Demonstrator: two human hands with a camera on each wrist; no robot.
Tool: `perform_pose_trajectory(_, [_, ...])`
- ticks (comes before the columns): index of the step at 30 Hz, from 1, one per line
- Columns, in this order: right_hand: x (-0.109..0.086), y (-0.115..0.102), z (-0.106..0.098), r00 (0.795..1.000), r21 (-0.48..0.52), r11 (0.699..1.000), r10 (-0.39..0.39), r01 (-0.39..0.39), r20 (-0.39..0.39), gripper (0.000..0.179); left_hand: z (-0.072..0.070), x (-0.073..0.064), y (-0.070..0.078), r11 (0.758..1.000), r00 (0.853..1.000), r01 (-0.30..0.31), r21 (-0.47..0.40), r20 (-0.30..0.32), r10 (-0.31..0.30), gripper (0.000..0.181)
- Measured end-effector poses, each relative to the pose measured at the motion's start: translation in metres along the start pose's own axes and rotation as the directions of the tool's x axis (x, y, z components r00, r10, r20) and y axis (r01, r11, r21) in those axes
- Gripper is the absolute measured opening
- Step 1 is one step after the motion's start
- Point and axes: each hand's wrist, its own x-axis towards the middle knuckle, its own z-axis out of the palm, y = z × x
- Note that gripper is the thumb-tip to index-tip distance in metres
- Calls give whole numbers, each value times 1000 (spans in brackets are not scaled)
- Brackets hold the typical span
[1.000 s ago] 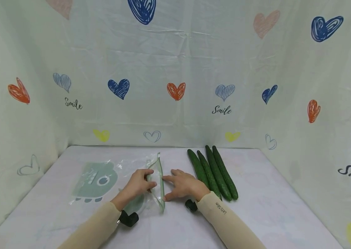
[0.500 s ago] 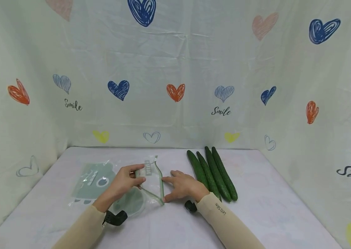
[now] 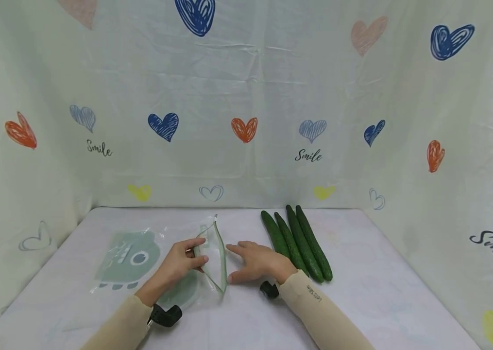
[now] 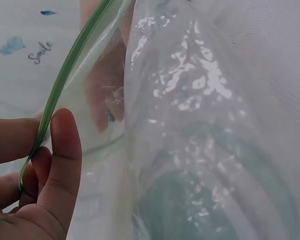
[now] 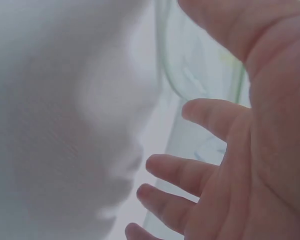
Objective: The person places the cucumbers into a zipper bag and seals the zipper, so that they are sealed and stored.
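A clear zip bag (image 3: pixel 117 257) with a pale green cartoon print lies flat on the table, its mouth to the right. My left hand (image 3: pixel 178 265) pinches one side of the mouth; in the left wrist view, thumb and fingers of the hand (image 4: pixel 55 170) grip its green zip edge (image 4: pixel 72 62). The mouth gapes, its far edge bowed away to the right. Beside that edge rests my right hand (image 3: pixel 258 261), fingers spread, fingertips close to the bag. The right wrist view shows the hand (image 5: pixel 225 165) holding nothing, with the bag's green rim (image 5: pixel 165 60) beyond the thumb.
Several long green cucumbers (image 3: pixel 304 243) lie side by side right of the right hand, partly behind its wrist. White cloth (image 3: pixel 246 78) printed with hearts surrounds the white table (image 3: pixel 368 291) at the back and sides.
My left hand drew its side of the bag leftward, widening the mouth, then came slightly back right. The right hand's fingers, at the bag's edge earlier, now sit just off it.
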Motion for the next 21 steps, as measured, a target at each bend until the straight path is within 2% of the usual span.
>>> perform_pose_trajectory(7, [-14,8,-18,995,16,1000,21,-19,-96,84,1,-1,-1,1000,1000,-15,18,2,15,59])
perform_pose_trajectory(13, [-31,29,-33,982,46,998,50,-43,-184,87,2,-3,0,999,999,-43,11,14,43,61])
perform_pose_trajectory(21, [-47,59,-36,971,77,989,140,-127,-193,92,4,-2,0,998,999,-32,48,5,31,60])
